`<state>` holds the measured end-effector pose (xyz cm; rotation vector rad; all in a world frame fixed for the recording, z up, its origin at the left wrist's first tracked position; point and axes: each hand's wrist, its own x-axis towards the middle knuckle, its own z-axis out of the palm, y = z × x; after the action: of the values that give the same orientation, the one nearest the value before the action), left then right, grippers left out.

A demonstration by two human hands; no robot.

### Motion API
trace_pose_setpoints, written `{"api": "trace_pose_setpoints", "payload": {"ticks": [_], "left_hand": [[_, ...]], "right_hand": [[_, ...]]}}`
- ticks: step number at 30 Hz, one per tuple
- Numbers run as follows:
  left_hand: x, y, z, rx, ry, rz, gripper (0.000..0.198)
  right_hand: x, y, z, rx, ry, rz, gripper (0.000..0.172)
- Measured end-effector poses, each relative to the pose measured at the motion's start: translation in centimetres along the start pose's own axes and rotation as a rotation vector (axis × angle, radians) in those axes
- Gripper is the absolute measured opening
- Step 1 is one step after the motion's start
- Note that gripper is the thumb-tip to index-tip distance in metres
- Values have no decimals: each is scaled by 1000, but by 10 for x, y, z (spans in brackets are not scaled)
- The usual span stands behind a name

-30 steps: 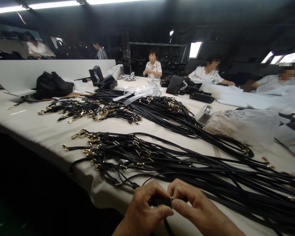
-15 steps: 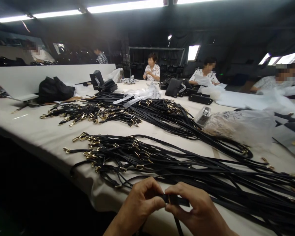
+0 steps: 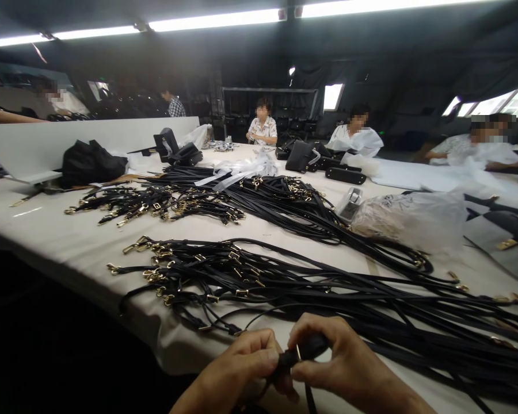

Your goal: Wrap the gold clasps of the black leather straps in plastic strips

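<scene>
Both hands pinch one black strap [image 3: 288, 359] just in front of the table's near edge. My left hand [image 3: 242, 365] is closed on it, thumb on top. My right hand [image 3: 339, 353] grips it beside a thin gold-coloured buckle [image 3: 298, 352], and the strap bends into a dark loop under these fingers. One end of the strap hangs down between the hands. Right behind them lies a spread pile of black straps [image 3: 328, 299] with gold clasps and buckles at the left end.
A second strap pile [image 3: 276, 204] lies farther back, with clear plastic strips [image 3: 246, 169] on it. Black bags [image 3: 302, 156], a plastic bag [image 3: 414, 221] and a black cloth bundle [image 3: 94, 164] stand around it. Several people sit across the table [image 3: 69, 241].
My left hand has moved slightly left and down, its thumb now flatter on the strap. The strap's flat end by my right hand now curls into a loop. The view has shifted slightly.
</scene>
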<state>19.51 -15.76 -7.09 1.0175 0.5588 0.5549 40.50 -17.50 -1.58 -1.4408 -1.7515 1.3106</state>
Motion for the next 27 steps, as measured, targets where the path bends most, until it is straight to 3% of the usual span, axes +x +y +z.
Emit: {"api": "trace_pose_setpoints", "payload": {"ticks": [3,6,9,12,14,17,19,24,27], "left_hand": [[-11,1,-10,-165,34,49,28],[-22,3,-24,-185,108,39,31],[-24,6,-32,-54,173,8,36],[-17,13,-29,132,214,-3,32],[-12,20,-23,200,202,-4,28],[-8,29,-20,227,215,57,25],[-10,32,-24,227,253,102,23],[-16,26,-41,175,240,109,32],[-16,21,-47,129,226,99,36]], "right_hand": [[-3,10,-10,20,71,50,15],[-4,20,-20,114,54,103,17],[-2,20,-27,137,-43,147,24],[2,8,-30,-17,-171,127,38],[5,0,-28,-134,-266,96,31],[9,-1,-20,-52,-372,61,61],[10,8,-14,64,-373,72,71],[3,30,0,289,-385,235,45],[-1,33,6,416,-405,302,41]]}}
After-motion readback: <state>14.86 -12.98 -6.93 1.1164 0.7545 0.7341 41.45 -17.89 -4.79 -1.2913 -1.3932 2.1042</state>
